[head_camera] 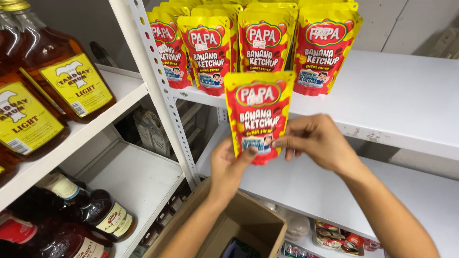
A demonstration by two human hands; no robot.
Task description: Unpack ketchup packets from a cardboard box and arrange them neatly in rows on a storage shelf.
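A red and yellow sauce pouch [258, 112] is held upright in front of the white shelf [397, 100]. My left hand [228, 167] grips its lower left corner. My right hand [316, 141] pinches its lower right edge with fingers and thumb. On the shelf behind it stand several matching pouches in rows [253, 40], just above and beyond the held one. Below my arms sits an open cardboard box [248, 224] with something dark inside.
Amber liquor bottles with yellow labels [57, 71] fill the left shelf, darker bottles [95, 215] the shelf below. A perforated white upright post [158, 86] divides the two racks. Small tins and packets [334, 236] lie on the lowest right shelf.
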